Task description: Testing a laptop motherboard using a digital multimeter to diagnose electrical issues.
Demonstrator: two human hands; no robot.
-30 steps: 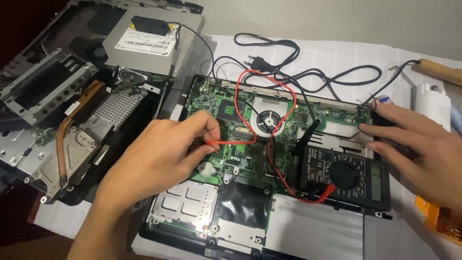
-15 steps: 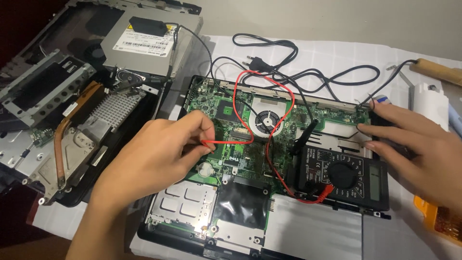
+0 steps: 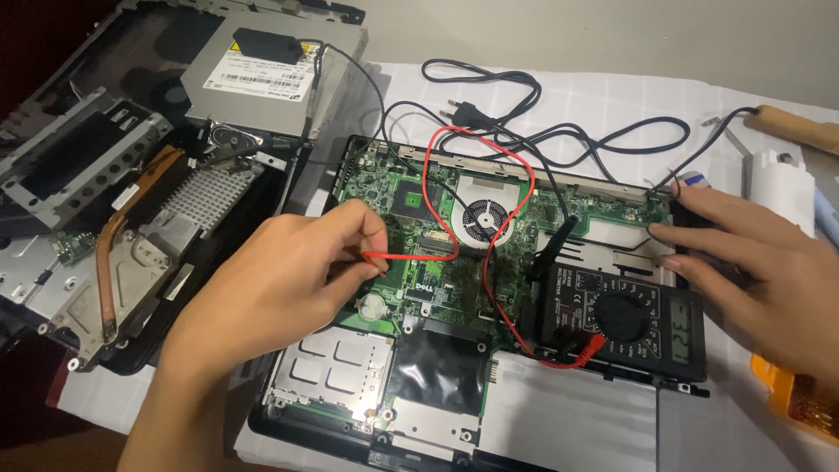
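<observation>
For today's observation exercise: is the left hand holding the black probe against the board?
No, the left hand pinches the red probe over the green circuit board; the black probe stands apart, near the multimeter.

A pale worktop [image 3: 612, 96] is stretching across the scene, and a white cloth with a faint grey check [image 3: 577, 92] is lying over it, running from about twelve o'clock round to four o'clock and showing again at seven o'clock. Beyond the cloth, along the top edge from twelve to two o'clock, a plain beige surface [image 3: 612, 35] is sitting bare, though whether it is wall or worktop is hard to tell. Soft, even light is falling from above, casting only weak shadows. At nine to eleven o'clock the surroundings are fading into dark, reddish shadow [image 3: 35, 52].
</observation>
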